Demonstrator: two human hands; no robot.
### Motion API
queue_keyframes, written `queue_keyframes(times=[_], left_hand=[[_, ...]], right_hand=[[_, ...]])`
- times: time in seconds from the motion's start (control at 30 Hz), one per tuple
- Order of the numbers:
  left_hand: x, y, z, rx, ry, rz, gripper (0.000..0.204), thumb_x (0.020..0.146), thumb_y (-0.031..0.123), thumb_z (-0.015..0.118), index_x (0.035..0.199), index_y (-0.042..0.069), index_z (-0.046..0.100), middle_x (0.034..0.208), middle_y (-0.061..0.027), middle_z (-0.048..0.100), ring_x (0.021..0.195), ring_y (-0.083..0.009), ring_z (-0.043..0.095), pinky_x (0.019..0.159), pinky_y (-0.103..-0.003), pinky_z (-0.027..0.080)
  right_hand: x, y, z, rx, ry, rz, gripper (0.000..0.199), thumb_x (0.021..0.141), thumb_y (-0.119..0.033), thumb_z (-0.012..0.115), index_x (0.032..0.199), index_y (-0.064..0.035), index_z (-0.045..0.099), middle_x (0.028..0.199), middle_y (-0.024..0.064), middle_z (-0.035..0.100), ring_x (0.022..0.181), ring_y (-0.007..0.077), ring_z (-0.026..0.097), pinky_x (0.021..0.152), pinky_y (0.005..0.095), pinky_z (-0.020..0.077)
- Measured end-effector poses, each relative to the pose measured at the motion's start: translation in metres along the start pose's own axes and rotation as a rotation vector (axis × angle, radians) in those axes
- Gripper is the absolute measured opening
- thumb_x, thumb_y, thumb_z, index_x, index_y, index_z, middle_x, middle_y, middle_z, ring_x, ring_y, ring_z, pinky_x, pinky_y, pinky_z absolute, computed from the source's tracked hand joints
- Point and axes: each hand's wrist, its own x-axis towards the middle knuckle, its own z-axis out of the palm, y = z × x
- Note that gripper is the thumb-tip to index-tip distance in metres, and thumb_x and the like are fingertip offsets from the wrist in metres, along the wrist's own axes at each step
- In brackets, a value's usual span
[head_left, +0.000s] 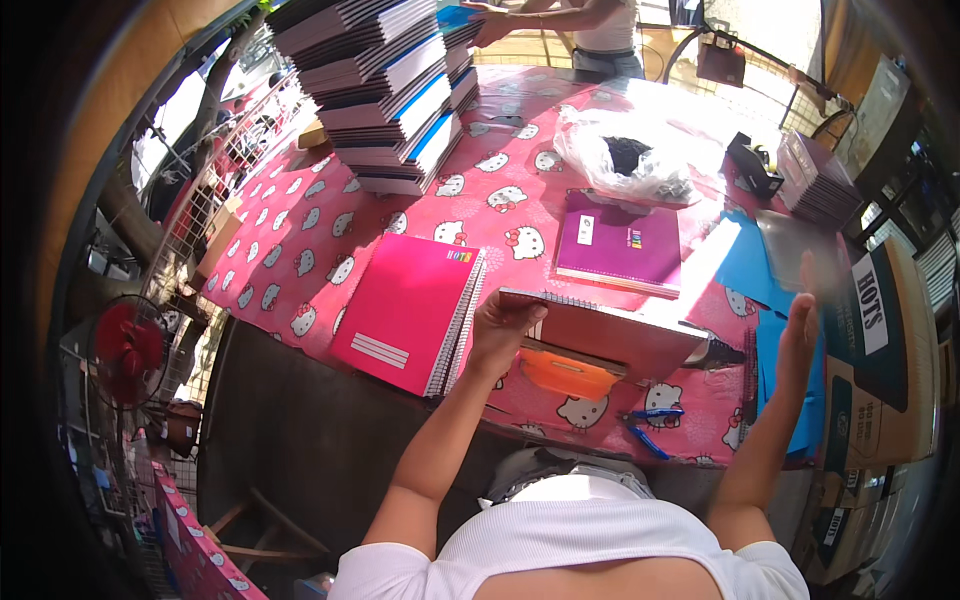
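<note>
My left hand [508, 325] grips the left end of a spiral notebook [625, 340] with a dark reddish cover, its coil along the far edge. The notebook is tilted above the table in front of me. An orange flat piece [568, 374] shows just below its near edge. To the right, my right hand [800, 325] is held up with its fingers stretched out, apart from the notebook and above blue sheets [790, 385]. A pile of pink spiral notebooks [405, 310] lies left of my left hand. Beyond the held notebook lies a purple notebook pile [620, 245].
Tall notebook stacks [375, 100] rise at the back left, a person's hand [490, 25] beside them. A plastic bag [630, 160], a black tape dispenser [753, 165] and cardboard boxes [880, 360] stand toward the right. Blue-handled tools [650, 440] lie at the near edge.
</note>
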Motion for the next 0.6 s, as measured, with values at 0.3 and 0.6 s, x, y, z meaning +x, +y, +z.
queue_keyframes(times=[0.3, 0.6], left_hand=[[-0.010, 0.004, 0.007, 0.011, 0.048, -0.076, 0.017, 0.080, -0.007, 0.069, 0.091, 0.005, 0.064, 0.087, -0.0008, 0.068, 0.082, -0.0069, 0.061, 0.074, -0.023, 0.052], [-0.014, -0.006, -0.012, 0.035, -0.038, -0.055, 0.018, 0.080, -0.008, 0.066, 0.092, 0.006, 0.065, 0.087, -0.0037, 0.068, 0.076, -0.0103, 0.064, 0.067, -0.026, 0.054]], right_hand=[[-0.066, -0.089, 0.182, -0.533, -0.329, -0.484, 0.112, 0.074, -0.082, 0.030, 0.144, 0.0047, 0.024, 0.154, 0.0233, 0.012, 0.144, 0.0380, 0.006, 0.100, 0.0739, -0.0070], [-0.050, -0.122, 0.172, -0.606, -0.283, -0.462, 0.114, 0.075, -0.081, 0.032, 0.147, 0.0058, 0.012, 0.154, 0.0251, 0.008, 0.144, 0.0392, 0.003, 0.100, 0.0710, -0.0123]])
